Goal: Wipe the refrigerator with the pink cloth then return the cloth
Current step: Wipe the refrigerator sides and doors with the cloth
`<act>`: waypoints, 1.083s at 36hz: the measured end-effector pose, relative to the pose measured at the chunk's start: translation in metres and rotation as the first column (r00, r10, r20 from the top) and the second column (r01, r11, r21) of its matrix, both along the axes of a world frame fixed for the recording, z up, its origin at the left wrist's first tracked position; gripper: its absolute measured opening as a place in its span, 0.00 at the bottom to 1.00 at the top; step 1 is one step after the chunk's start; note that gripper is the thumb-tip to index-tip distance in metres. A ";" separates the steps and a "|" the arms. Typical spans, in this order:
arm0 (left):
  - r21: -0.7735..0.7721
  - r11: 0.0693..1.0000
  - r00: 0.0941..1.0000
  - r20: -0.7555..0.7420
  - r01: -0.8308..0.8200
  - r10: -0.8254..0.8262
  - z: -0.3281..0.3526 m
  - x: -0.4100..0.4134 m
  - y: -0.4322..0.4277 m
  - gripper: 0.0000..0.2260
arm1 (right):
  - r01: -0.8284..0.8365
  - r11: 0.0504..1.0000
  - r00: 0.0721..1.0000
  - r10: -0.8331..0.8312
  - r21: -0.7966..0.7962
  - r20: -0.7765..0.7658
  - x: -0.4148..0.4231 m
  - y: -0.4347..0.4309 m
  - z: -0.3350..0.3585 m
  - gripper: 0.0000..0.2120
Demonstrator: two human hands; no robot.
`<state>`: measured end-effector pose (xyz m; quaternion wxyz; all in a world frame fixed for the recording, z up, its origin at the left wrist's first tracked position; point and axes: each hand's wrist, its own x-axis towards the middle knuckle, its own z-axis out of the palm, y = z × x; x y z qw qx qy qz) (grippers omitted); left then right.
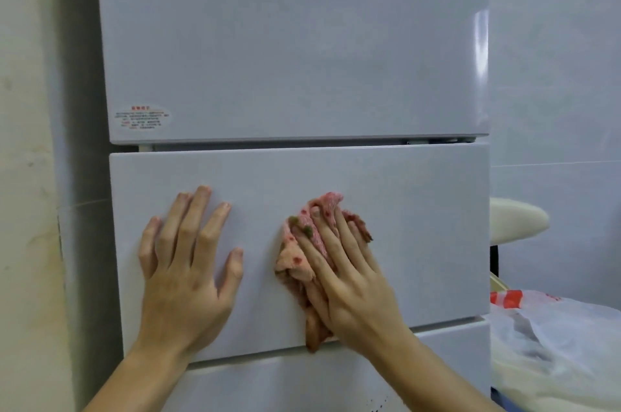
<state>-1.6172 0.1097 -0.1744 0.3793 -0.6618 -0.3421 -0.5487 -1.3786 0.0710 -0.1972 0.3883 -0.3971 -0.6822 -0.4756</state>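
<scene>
Wiping looks mid-course to me: my right hand [349, 277] presses the pink cloth [300, 245] against the middle drawer front [420, 226] of the refrigerator [302, 58], so the cloth is not yet returned. How much surface is already clean I cannot tell. My right fingers lie nearly straight over the bunched cloth, pressing rather than gripping; my left hand [188, 270] rests flat, fingers spread, near it on the same panel.

A home kitchen: a white fridge [295, 75] with stacked doors fills the view, a tiled wall [554, 75] to its right, a plastic bag [551, 321] beside it.
</scene>
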 end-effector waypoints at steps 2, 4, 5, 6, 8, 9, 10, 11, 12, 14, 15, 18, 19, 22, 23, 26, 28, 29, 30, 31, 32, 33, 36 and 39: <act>-0.004 1.000 1.000 0.000 -0.001 0.001 0.001 -0.001 -0.001 0.26 | 0.025 1.000 0.999 -0.025 0.015 -0.027 0.016 -0.002 0.007 0.24; -0.007 1.000 1.000 0.003 0.000 0.000 0.003 -0.001 -0.002 0.26 | 0.046 0.997 0.989 -0.038 0.058 -0.143 0.032 -0.003 0.018 0.26; -0.013 1.000 1.000 0.004 0.004 -0.004 0.004 -0.001 -0.003 0.26 | 0.058 0.996 0.976 -0.042 0.069 -0.215 0.037 -0.004 0.025 0.27; -0.020 1.000 1.000 0.005 0.009 -0.009 0.006 -0.002 -0.004 0.26 | 0.067 0.995 0.957 -0.043 0.072 -0.288 0.040 -0.004 0.031 0.29; -0.026 1.000 1.000 0.008 0.018 -0.018 0.007 -0.001 -0.007 0.25 | 0.073 0.995 0.900 -0.035 0.070 -0.435 0.033 -0.001 0.041 0.30; -0.028 0.999 1.000 0.011 0.021 -0.020 0.007 -0.001 -0.008 0.25 | 0.068 0.995 0.862 -0.025 0.068 -0.506 0.024 0.002 0.044 0.31; -0.034 0.999 1.000 0.014 0.024 -0.023 0.007 -0.001 -0.008 0.25 | 0.056 0.996 0.823 -0.009 0.066 -0.568 0.013 0.004 0.045 0.31; -0.045 0.999 0.999 0.015 0.029 -0.028 0.007 0.000 -0.009 0.25 | 0.039 0.998 0.787 0.005 0.058 -0.617 0.002 0.006 0.044 0.31; -0.059 0.998 0.999 0.015 0.037 -0.036 0.006 0.001 -0.011 0.25 | 0.023 0.999 0.771 0.012 0.047 -0.637 -0.009 0.008 0.042 0.31; -0.091 0.995 0.999 0.013 0.050 -0.049 0.006 0.003 -0.013 0.25 | 0.005 1.000 0.823 0.004 0.015 -0.569 -0.026 0.007 0.033 0.31; -0.105 0.993 0.999 0.010 0.053 -0.052 0.005 0.003 -0.015 0.25 | -0.008 1.000 0.869 0.002 -0.008 -0.495 -0.031 0.005 0.027 0.30; -0.165 0.981 0.994 0.016 0.106 -0.104 0.005 0.003 -0.023 0.25 | -0.073 0.992 0.942 0.033 -0.108 -0.335 -0.034 -0.006 0.017 0.29; -0.192 0.970 0.989 0.014 0.149 -0.149 0.006 0.003 -0.028 0.24 | -0.105 0.985 0.943 0.054 -0.138 -0.328 -0.033 -0.011 0.017 0.28; -0.293 0.901 0.939 -0.029 0.321 -0.344 0.009 0.007 -0.048 0.23 | -0.240 0.951 0.917 0.155 -0.196 -0.367 -0.027 -0.031 0.027 0.26; -0.364 0.844 0.904 -0.014 0.393 -0.427 0.011 0.011 -0.057 0.24 | -0.280 0.937 0.904 0.186 -0.207 -0.384 -0.027 -0.039 0.031 0.25; -0.588 0.550 0.767 0.207 0.593 -0.607 0.015 0.023 -0.082 0.26 | -0.387 0.889 0.864 0.258 -0.243 -0.433 -0.024 -0.063 0.041 0.23; -0.631 0.371 0.681 0.361 0.682 -0.637 0.017 0.030 -0.094 0.26 | -0.436 0.856 0.831 0.265 -0.277 -0.488 -0.021 -0.075 0.049 0.21; -0.635 0.303 0.648 0.423 0.711 -0.633 0.018 0.033 -0.097 0.26 | -0.426 0.856 0.830 0.239 -0.294 -0.505 -0.019 -0.078 0.054 0.23; -0.641 0.247 0.626 0.471 0.727 -0.621 0.018 0.035 -0.100 0.26 | -0.389 0.869 0.842 0.202 -0.305 -0.500 -0.016 -0.081 0.059 0.26; -0.652 0.203 0.618 0.505 0.731 -0.603 0.019 0.037 -0.101 0.25 | -0.340 0.888 0.861 0.163 -0.309 -0.481 -0.013 -0.083 0.066 0.28; -0.664 0.166 0.616 0.530 0.729 -0.582 0.018 0.038 -0.102 0.23 | -0.296 0.902 0.878 0.128 -0.315 -0.461 -0.012 -0.086 0.072 0.31; -0.673 0.140 0.619 0.552 0.726 -0.558 0.018 0.040 -0.102 0.19 | -0.268 0.907 0.887 0.101 -0.325 -0.451 -0.010 -0.089 0.078 0.34; -0.697 0.061 0.633 0.605 0.714 -0.483 0.021 0.041 -0.104 0.14 | -0.271 0.891 0.873 0.067 -0.364 -0.483 -0.007 -0.096 0.096 0.38; -0.710 -0.053 0.634 0.657 0.702 -0.407 0.025 0.039 -0.104 0.09 | -0.320 0.833 0.839 0.027 -0.451 -0.544 -0.003 -0.098 0.111 0.38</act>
